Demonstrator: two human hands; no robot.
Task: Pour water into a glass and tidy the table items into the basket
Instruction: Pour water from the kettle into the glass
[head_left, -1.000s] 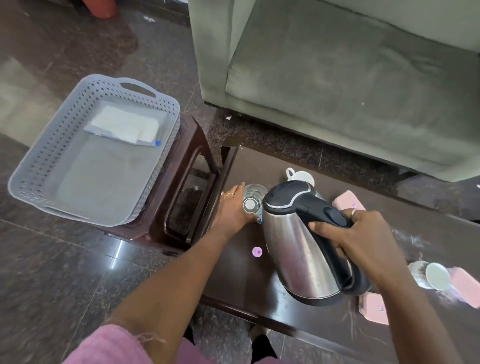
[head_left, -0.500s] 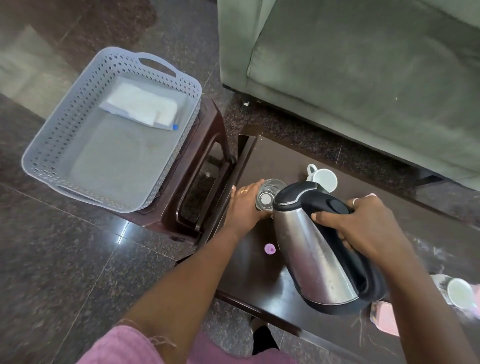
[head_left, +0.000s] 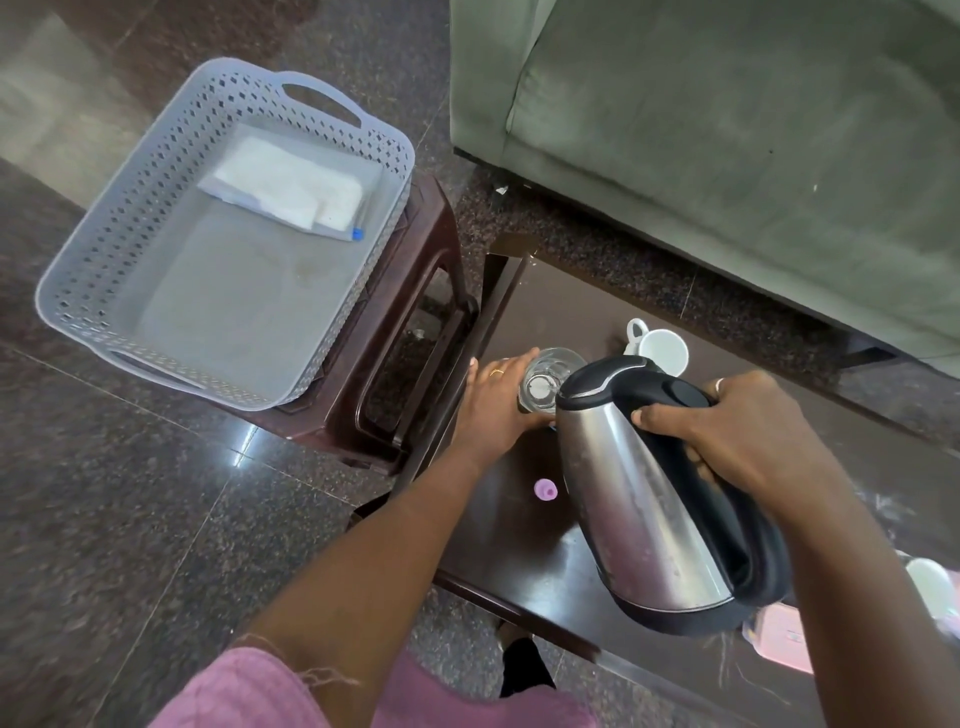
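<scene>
Here's the right hand (head_left: 737, 436) clamped round the black handle of the tilted stainless-steel kettle (head_left: 639, 499), spout just over the clear drinking glass (head_left: 550, 379), left hand (head_left: 493, 400) curled round that glass on the dark wooden table (head_left: 498, 551) (small white cup (head_left: 665, 351) just beyond), grey perforated plastic basket (head_left: 104, 244) well left of both hands.

The kettle (head_left: 639, 499) gripped by the right hand (head_left: 737, 436) hides its own spout and the near rim of the glass (head_left: 545, 382) that the left hand (head_left: 493, 405) holds, so whether any water is flowing cannot be told. Just right of the right wrist, a white cup (head_left: 933, 592) is cut off by the frame edge.
</scene>
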